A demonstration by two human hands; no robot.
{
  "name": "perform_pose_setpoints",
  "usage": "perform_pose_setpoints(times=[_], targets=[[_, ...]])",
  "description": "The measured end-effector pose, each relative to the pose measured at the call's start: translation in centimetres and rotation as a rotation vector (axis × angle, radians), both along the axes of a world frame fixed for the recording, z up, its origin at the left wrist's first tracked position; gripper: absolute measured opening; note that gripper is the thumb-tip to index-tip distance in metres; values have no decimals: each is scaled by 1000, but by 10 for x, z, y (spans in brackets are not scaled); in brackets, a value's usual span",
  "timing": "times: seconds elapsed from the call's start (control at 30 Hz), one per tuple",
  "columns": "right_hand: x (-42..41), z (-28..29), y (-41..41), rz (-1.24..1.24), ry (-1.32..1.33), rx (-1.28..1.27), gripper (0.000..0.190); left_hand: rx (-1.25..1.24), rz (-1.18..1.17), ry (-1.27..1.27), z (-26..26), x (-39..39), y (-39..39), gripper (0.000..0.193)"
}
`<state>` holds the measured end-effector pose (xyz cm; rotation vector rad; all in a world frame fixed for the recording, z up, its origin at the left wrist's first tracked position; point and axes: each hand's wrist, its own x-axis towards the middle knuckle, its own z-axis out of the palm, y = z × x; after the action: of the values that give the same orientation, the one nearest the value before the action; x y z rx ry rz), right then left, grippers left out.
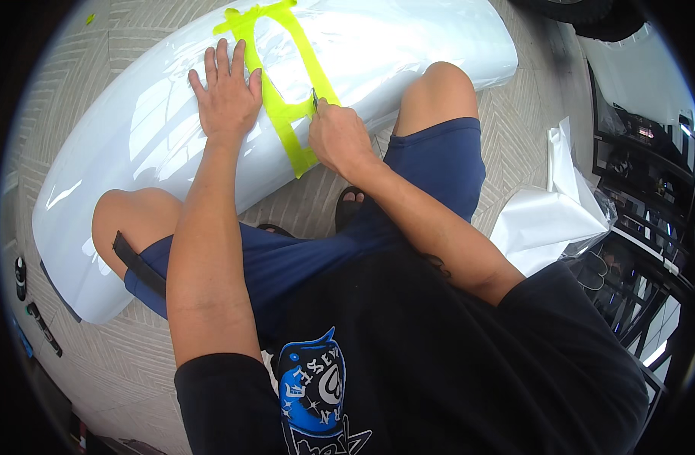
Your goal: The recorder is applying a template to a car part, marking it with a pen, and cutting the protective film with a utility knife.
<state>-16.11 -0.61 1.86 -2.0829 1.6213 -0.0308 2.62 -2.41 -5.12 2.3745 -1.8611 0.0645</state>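
A glossy white vehicle body panel, probably a bumper cover, lies on the floor in front of my knees. Strips of fluorescent yellow tape frame a long oval patch on it, and the surface inside looks wrinkled and shiny. My left hand rests flat on the panel just left of the tape, fingers spread, with nothing held. In my right hand is a small knife; its dark tip shows beyond my fingers at the oval's lower right edge, against the tape. My palm hides most of its handle.
Crumpled white sheeting lies on the patterned floor at right, beside black shelving. A tyre shows at top right. At left, a small black bottle and a black tool rest near the panel's end.
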Motion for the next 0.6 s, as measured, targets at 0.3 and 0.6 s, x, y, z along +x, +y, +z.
perform_pose_setpoints(times=[0.3,0.6], targets=[[3,-6,0,-24,-44,-17,25,-2,-4,0,0,1,-1,58],[13,-2,-8,-47,-12,130,24,-46,-17,26,-1,1,0,58]])
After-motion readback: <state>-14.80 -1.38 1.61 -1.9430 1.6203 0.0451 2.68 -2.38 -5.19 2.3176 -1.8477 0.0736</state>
